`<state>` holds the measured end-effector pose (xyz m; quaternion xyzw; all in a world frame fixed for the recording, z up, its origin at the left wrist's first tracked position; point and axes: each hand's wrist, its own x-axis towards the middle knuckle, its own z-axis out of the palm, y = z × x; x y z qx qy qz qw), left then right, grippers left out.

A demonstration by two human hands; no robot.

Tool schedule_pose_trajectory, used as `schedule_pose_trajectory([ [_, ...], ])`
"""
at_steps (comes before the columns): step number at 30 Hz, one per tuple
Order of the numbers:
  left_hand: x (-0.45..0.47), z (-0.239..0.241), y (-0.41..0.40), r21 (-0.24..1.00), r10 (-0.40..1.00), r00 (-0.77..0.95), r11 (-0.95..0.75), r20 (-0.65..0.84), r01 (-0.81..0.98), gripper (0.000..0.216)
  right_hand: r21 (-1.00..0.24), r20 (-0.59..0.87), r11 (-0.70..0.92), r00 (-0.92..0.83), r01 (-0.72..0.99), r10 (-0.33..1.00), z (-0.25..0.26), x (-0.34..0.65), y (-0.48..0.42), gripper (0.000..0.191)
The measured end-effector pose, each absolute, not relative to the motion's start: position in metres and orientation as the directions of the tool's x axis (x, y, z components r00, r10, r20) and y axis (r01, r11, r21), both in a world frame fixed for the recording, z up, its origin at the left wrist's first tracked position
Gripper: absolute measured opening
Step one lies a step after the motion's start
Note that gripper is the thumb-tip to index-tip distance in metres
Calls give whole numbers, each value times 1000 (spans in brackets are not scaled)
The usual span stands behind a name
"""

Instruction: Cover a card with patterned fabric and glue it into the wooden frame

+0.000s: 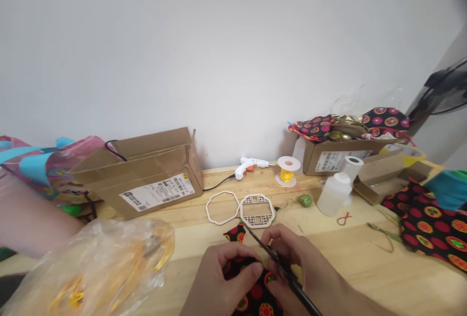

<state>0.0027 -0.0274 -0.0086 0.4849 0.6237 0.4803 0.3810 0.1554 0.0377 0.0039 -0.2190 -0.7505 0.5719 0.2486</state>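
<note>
My left hand is closed, thumb and fingers pinching a piece of black patterned fabric with red, orange and green round motifs. Close beside it, my right hand is closed around a long black tapered tool that looks like tweezers. Its thin tip points away from me, towards a small fabric scrap lying on the table. Right-hand fingertips also meet the fabric's edge. Just beyond my hands lie a wooden lattice frame and a plain wavy-edged frame.
A glue gun and a spool of yellow cord lie at the back. Cardboard boxes stand left and right. A white bottle and more fabric are on the right. A plastic bag and another person's arm occupy the left.
</note>
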Motion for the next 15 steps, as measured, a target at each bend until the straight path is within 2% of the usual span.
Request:
schedule_pose_trajectory([
  [4, 5, -6, -27, 976, 976, -210, 93, -51, 195, 13, -972, 137, 236, -781, 14, 609, 4, 154, 36, 45],
  [9, 5, -10, -26, 969, 958, -275, 139, -79, 205, 13, -963, 125, 263, -762, 61, 635, -1, 153, 37, 45],
  [15, 10, -4, -24, 990, 967, -218, 140, -132, 25, 13, -959, 108, 274, -803, 72, 587, -4, 152, 37, 45],
])
